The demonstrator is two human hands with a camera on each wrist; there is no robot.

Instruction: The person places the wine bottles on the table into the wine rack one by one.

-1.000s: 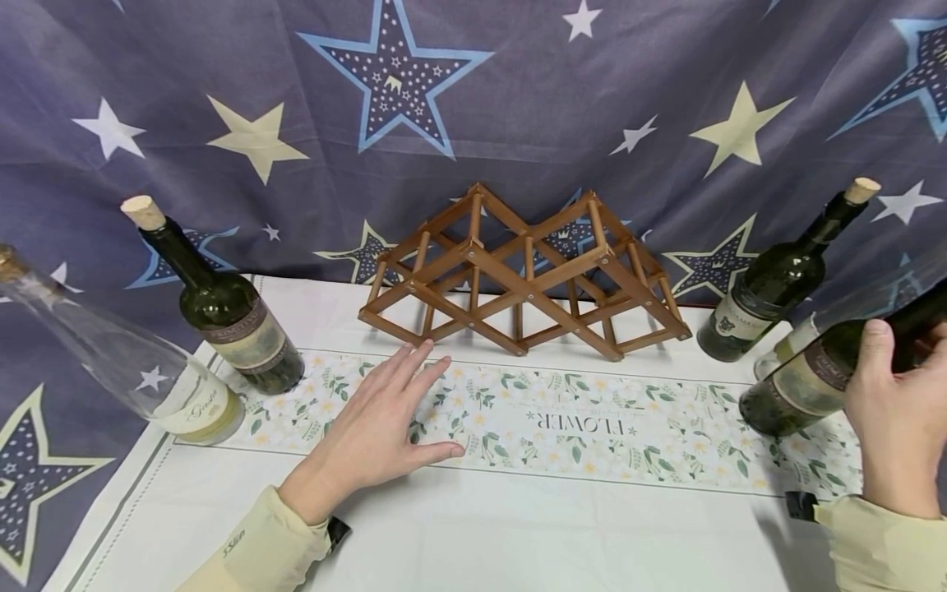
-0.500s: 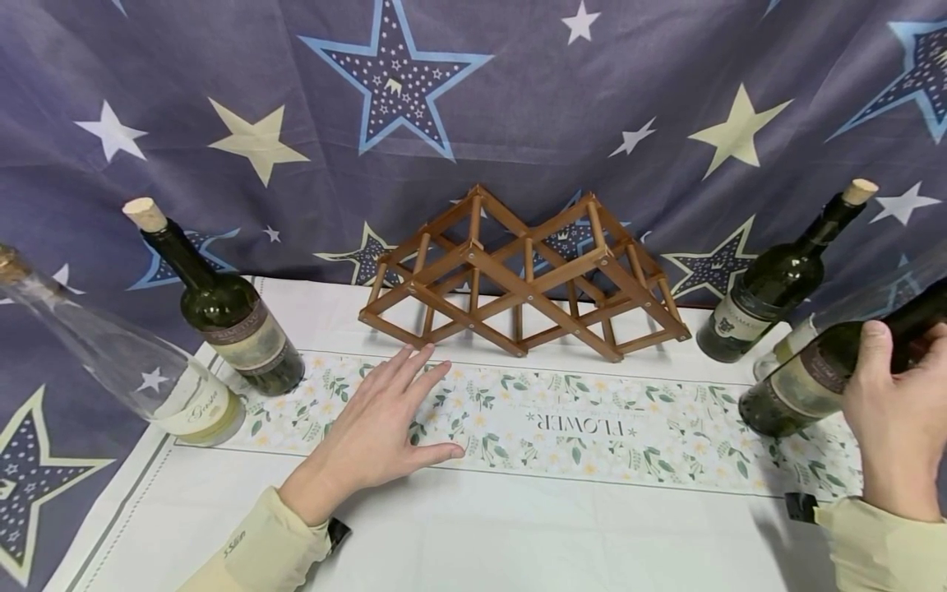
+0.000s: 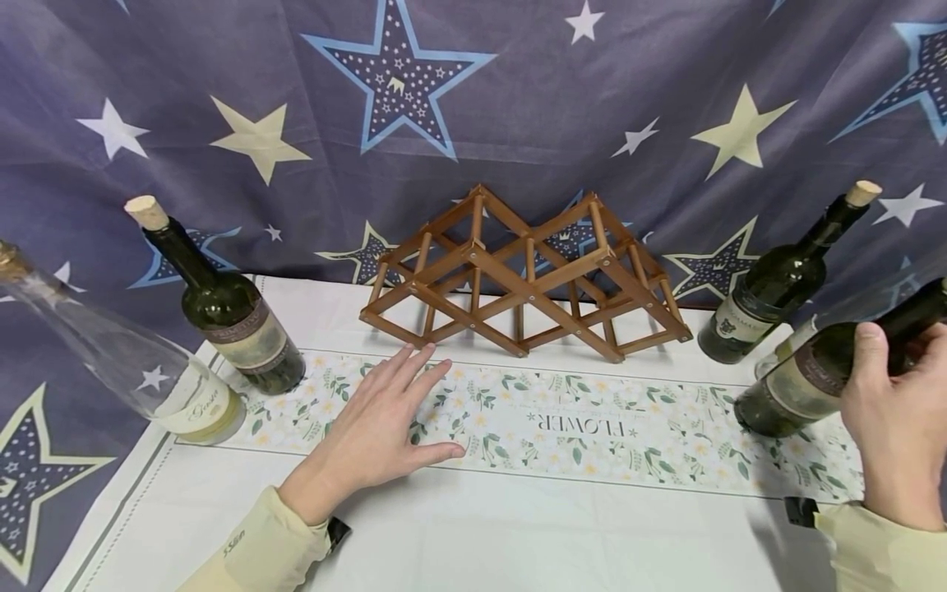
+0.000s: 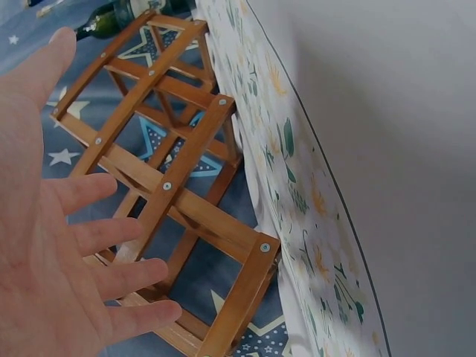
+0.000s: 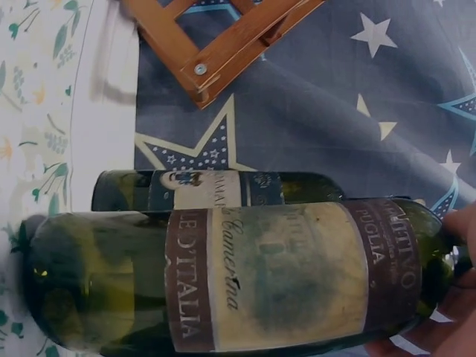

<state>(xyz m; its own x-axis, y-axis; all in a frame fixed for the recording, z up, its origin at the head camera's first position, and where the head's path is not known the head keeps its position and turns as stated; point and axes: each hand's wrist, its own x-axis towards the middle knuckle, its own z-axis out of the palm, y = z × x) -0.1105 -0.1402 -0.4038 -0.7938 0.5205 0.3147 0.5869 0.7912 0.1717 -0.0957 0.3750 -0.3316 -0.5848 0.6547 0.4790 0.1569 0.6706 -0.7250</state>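
At the right in the head view my right hand (image 3: pixel 897 423) grips a dark green wine bottle (image 3: pixel 805 380) around its neck and shoulder. The bottle leans, its base over the floral table runner (image 3: pixel 584 423). Its cream and brown label (image 5: pixel 290 275) faces the right wrist camera. My left hand (image 3: pixel 377 419) has its fingers spread and holds nothing; it is over the runner, in front of a brown wooden wine rack (image 3: pixel 531 289). Whether that hand touches the cloth I cannot tell. The lattice rack holds no bottle.
A corked green bottle (image 3: pixel 769 292) stands behind the held one, with a clear bottle (image 3: pixel 777 349) partly hidden beside it. At the left stand another corked green bottle (image 3: pixel 244 329) and a tall clear bottle (image 3: pixel 185 395). A starry curtain (image 3: pixel 518 99) hangs behind the table.
The held bottle has shifted very slightly to the left at its base and its neck shows a little more. My left hand and the rack have stayed in place.
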